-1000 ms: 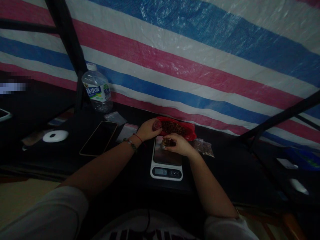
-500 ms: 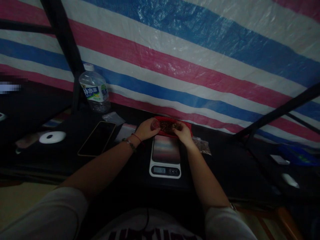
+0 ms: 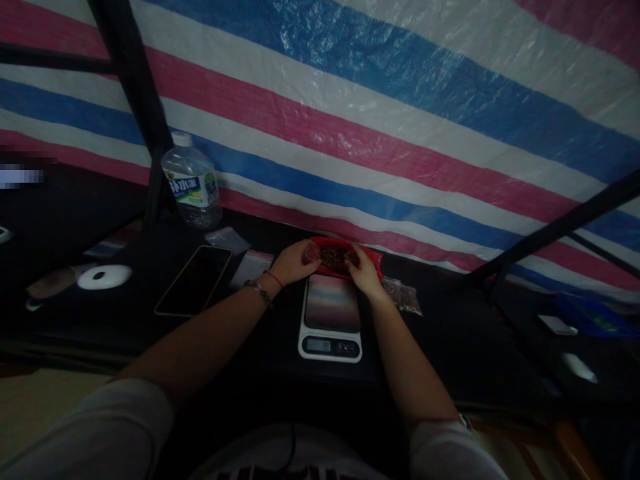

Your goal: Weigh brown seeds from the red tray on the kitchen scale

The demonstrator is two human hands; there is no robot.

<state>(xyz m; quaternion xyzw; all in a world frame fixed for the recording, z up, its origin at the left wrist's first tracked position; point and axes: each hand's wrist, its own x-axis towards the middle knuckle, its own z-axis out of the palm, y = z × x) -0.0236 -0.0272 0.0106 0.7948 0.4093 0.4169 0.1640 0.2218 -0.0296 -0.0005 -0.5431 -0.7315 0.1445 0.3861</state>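
Observation:
A red bag or tray (image 3: 376,257) lies spread behind the scale, with brown loose bits (image 3: 334,257) inside it. At its left end, my left hand (image 3: 295,262) is closed on a small see-through plastic thing tinted red; whether this is a cup or a bag I cannot make out. My right hand (image 3: 366,272) reaches into the right end, its fingers bent together at the brown bits. What they pinch, if anything, is hidden. Between my forearms stands a white digital scale (image 3: 331,347) with a shiny plate; its display is too dim to read.
Small bags of brown bits (image 3: 407,298) lie right of my right hand. On the left are clear zip bags (image 3: 249,268), a phone (image 3: 194,280), a white oval device (image 3: 104,276) and a big plastic bottle (image 3: 193,183). A striped sheet (image 3: 350,133) hangs behind.
The view has tilted slightly, and things sit a little lower. My right fingers have shifted slightly at the brown bits. My left hand has kept its hold.

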